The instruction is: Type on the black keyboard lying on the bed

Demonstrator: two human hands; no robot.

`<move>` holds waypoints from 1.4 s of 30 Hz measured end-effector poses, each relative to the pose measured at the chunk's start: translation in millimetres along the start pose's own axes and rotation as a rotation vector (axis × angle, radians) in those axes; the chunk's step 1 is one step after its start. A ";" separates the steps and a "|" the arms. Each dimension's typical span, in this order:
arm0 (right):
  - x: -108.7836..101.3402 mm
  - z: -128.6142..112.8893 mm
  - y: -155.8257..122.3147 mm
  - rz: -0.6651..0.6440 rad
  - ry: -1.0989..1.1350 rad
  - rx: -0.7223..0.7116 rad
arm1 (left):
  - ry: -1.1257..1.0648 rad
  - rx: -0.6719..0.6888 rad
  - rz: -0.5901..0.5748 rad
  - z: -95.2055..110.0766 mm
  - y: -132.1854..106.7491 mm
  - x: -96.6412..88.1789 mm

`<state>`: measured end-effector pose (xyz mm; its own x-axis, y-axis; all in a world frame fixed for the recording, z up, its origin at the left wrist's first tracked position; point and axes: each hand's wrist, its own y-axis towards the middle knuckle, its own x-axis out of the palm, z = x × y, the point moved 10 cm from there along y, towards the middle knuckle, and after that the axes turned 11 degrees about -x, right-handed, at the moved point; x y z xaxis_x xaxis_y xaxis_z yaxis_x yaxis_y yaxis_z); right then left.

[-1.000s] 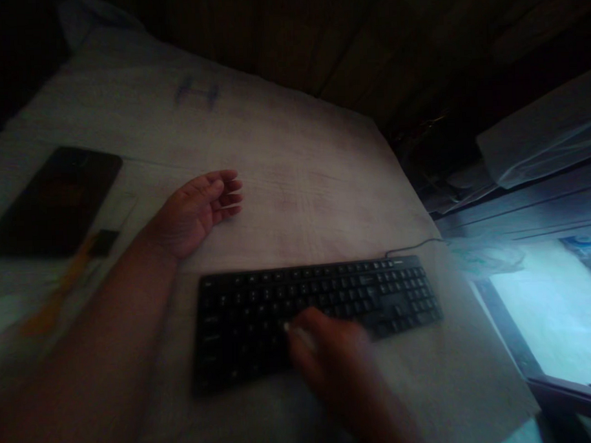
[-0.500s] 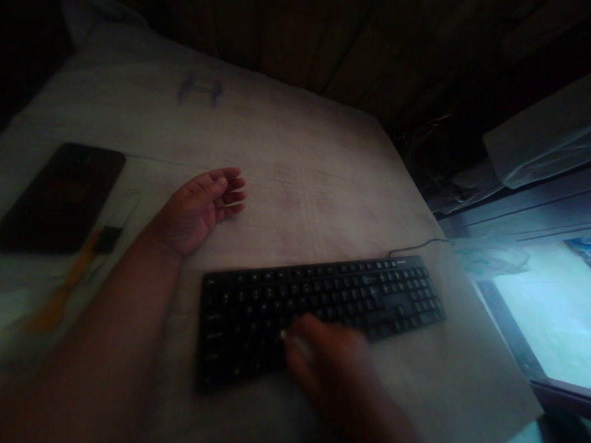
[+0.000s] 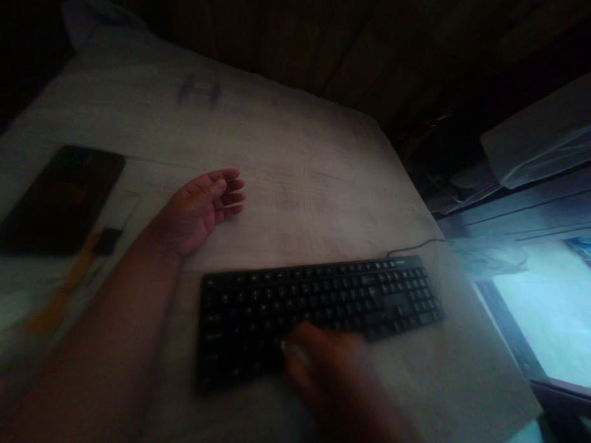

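Observation:
A black keyboard point(image 3: 385, 299) with a cable lies on the pale table. Over its lower front edge is my right hand point(image 3: 329, 362), closed, its thumb and finger pressed together. A small whitish bit shows at those fingertips, too blurred to name. My left hand point(image 3: 202, 208) rests on the table behind the keyboard's left end, palm turned sideways, fingers slightly bent and apart, with nothing in it. Left of that forearm lies a tool with an orange handle point(image 3: 79, 268) and a dark collar, its kind unclear.
A dark flat device point(image 3: 57, 204), like a tablet or large phone, lies at the table's left. The keyboard cable point(image 3: 417, 246) runs off the right edge. Pale plastic wrapping point(image 3: 539, 135) hangs beyond that edge. A dark wooden wall point(image 3: 279, 41) stands behind the table point(image 3: 304, 182).
My right hand has shifted very slightly down on the keyboard. My left hand and the things on the table stay put; the picture is a little darker.

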<state>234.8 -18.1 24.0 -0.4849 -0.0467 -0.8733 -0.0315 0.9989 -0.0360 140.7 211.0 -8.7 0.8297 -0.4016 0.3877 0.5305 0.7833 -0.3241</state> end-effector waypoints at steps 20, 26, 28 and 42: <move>-1.0 -1.9 16.9 0.069 -0.008 0.002 | -0.007 0.008 -0.006 -0.2 1.2 -0.5; -2.0 -3.2 14.1 0.050 0.020 0.007 | -0.035 0.004 -0.007 -0.6 1.0 -0.3; -3.4 -4.3 13.1 0.064 0.043 0.006 | -0.040 0.007 -0.009 -0.5 0.7 -0.2; 9.7 -12.4 9.6 -0.008 -0.006 -0.035 | 0.010 0.010 -0.015 -0.8 1.0 -0.3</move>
<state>219.0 -9.1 21.2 -0.4794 -0.0544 -0.8759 -0.0659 0.9975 -0.0259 141.2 211.5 -9.8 0.8235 -0.4179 0.3836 0.5411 0.7818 -0.3099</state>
